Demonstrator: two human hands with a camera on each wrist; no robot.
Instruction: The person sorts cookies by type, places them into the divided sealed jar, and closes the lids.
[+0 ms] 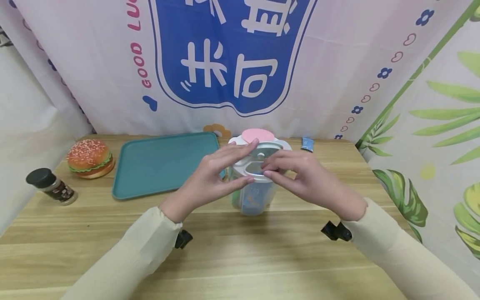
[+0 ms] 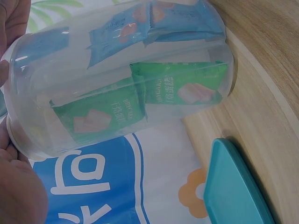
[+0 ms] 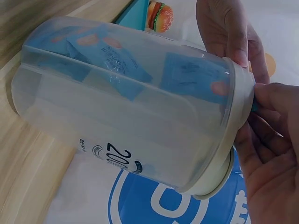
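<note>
A clear storage container (image 3: 117, 140) with a white lid (image 3: 219, 154) stands upright on the table. Green packets (image 2: 100, 114) and blue snack packets (image 2: 182, 23) lie inside it, in separate compartments. My left hand (image 1: 210, 177) grips the lid, thumb on the near rim and fingers across the far side by a raised grey-green flap (image 1: 266, 148). Over the lid's opening, my right hand (image 1: 305, 175) has thumb and fingertips together. They pinch a blue snack packet (image 3: 191, 77) that hangs just below the lid; only a sliver shows at the fingertips.
A pink round cap (image 1: 258, 135) tops the container's far side. To the left are a teal tray (image 1: 165, 162), a toy hamburger (image 1: 90, 158) and a black-capped seasoning jar (image 1: 52, 186). Another blue packet (image 1: 307, 144) lies at the back right, before a printed curtain (image 1: 318, 83).
</note>
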